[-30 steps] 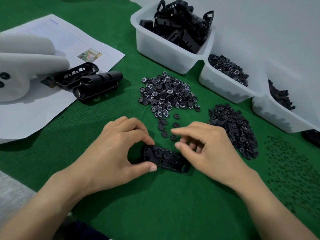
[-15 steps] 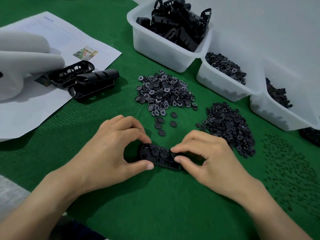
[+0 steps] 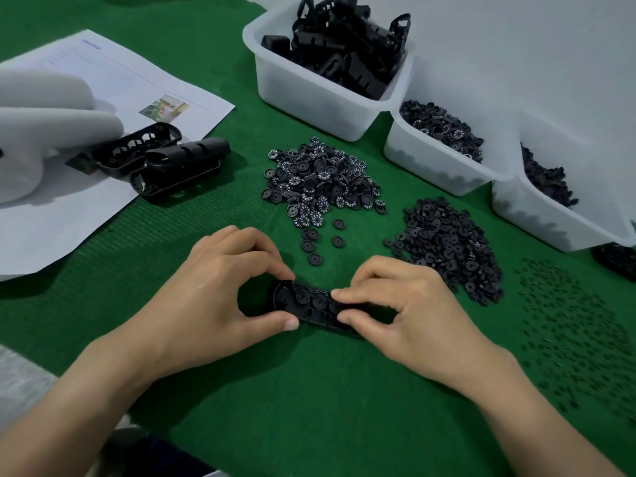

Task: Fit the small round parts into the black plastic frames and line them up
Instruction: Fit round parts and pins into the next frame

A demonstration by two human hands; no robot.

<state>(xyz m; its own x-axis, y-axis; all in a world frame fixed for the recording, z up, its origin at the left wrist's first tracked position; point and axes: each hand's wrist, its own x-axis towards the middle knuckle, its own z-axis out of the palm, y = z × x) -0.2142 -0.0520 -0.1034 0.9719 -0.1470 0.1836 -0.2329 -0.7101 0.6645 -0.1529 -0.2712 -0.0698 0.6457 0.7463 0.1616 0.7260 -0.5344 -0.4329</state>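
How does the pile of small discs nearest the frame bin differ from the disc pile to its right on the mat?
The left disc pile shows white ring markings on many discs; the right disc pile looks plain dark throughout. A few loose discs trail from the left pile towards the frame held by the left hand and right hand; the right pile's near edge stays compact. Both are unsorted heaps of small round black parts lying directly on the green mat.

bare mat [image 3: 309, 390] nearside, wheel piles [image 3: 323, 180] (bins [image 3: 320, 98] behind) beyond

Green felt tabletop [image 3: 309, 407], plain grey wall [image 3: 516, 46], dim light
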